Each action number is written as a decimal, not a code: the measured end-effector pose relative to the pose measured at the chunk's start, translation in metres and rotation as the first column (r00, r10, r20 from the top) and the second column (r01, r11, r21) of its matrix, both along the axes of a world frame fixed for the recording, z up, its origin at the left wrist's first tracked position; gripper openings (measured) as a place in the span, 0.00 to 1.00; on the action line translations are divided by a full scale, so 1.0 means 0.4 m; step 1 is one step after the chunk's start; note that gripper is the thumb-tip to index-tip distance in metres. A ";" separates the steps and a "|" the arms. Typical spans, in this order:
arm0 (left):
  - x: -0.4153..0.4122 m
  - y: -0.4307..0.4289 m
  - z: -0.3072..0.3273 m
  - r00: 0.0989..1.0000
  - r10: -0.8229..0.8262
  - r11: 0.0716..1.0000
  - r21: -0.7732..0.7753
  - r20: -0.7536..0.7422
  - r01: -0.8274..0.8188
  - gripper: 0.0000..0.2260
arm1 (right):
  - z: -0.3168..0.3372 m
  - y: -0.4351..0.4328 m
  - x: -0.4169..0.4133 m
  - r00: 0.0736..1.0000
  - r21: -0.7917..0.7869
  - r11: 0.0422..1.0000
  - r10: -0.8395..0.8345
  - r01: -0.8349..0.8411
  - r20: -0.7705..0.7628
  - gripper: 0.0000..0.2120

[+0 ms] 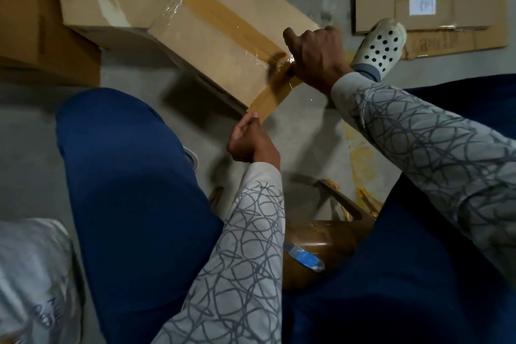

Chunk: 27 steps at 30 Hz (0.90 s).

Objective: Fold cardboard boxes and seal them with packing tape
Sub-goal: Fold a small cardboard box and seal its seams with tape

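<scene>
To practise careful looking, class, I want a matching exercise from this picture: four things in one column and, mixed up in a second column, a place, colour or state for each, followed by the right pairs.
Things
1 box
2 tape roll
3 clog
4 left hand

Place, colour or state
A white, with round holes
B pinches the tape end
C between the legs
D bears a brown strip along its top

Pairs: 1-D, 2-C, 3-A, 4-B
</scene>
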State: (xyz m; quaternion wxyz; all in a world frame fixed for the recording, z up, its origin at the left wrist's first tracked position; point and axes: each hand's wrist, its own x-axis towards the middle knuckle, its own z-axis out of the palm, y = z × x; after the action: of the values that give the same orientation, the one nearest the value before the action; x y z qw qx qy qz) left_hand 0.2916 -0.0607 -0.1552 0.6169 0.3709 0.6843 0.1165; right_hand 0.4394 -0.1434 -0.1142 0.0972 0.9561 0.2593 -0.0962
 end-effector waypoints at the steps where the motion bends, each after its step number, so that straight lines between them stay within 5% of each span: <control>1: 0.001 0.003 -0.002 1.000 -0.010 1.000 -0.018 0.000 0.010 0.11 | -0.003 -0.001 0.004 1.000 0.006 1.000 -0.008 0.008 -0.001 0.19; 4: -0.008 0.019 -0.005 1.000 -0.018 0.996 -0.084 -0.015 0.017 0.08 | -0.010 0.000 0.019 1.000 0.021 1.000 -0.007 0.007 -0.007 0.19; 8: -0.005 0.044 -0.016 0.987 -0.158 0.976 -0.145 0.023 0.160 0.18 | -0.036 -0.003 0.038 1.000 0.072 0.997 0.022 -0.023 0.011 0.15; 11: 0.023 0.058 0.009 0.954 -0.234 0.957 0.129 -0.189 0.260 0.32 | -0.058 -0.011 0.046 0.997 0.106 0.992 0.068 -0.072 0.039 0.12; 12: 0.027 0.053 0.024 0.906 -0.325 0.858 0.318 -0.269 0.403 0.32 | -0.061 -0.014 0.049 0.997 0.107 0.992 0.066 -0.070 0.046 0.12; 15: 0.047 0.026 0.011 0.677 -0.652 0.327 0.679 -0.341 0.658 0.24 | -0.066 -0.019 0.064 0.998 0.132 0.990 0.053 -0.055 0.018 0.10; 17: 0.066 0.010 -0.038 0.334 -0.789 -0.077 0.622 -0.516 0.780 0.23 | -0.060 -0.025 0.072 0.999 0.145 0.988 0.049 -0.047 -0.015 0.09; 19: 0.090 0.010 -0.076 -0.021 -0.709 -0.433 0.412 -0.705 0.802 0.26 | -0.056 -0.042 0.081 0.996 0.183 0.981 0.079 -0.070 -0.042 0.09; 21: 0.099 0.020 -0.089 -0.150 -0.627 -0.561 0.310 -0.764 0.768 0.31 | -0.046 -0.062 0.092 0.984 0.240 0.966 0.129 -0.098 -0.119 0.12; 24: 0.087 0.034 -0.091 -0.167 -0.615 -0.589 0.308 -0.770 0.747 0.35 | -0.017 -0.098 0.106 0.936 0.290 0.956 0.142 -0.045 -0.323 0.22; 27: 0.072 0.041 -0.101 -0.120 -0.633 -0.593 0.379 -0.765 0.710 0.37 | -0.017 -0.142 0.114 0.907 0.268 0.963 0.110 0.003 -0.406 0.21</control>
State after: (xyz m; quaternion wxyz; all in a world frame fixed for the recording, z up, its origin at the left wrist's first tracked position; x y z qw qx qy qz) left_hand 0.3205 -0.0443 -0.1956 0.1560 0.9837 -0.0023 -0.0894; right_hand 0.4849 -0.2003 -0.1209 -0.0851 0.9102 0.3107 -0.2602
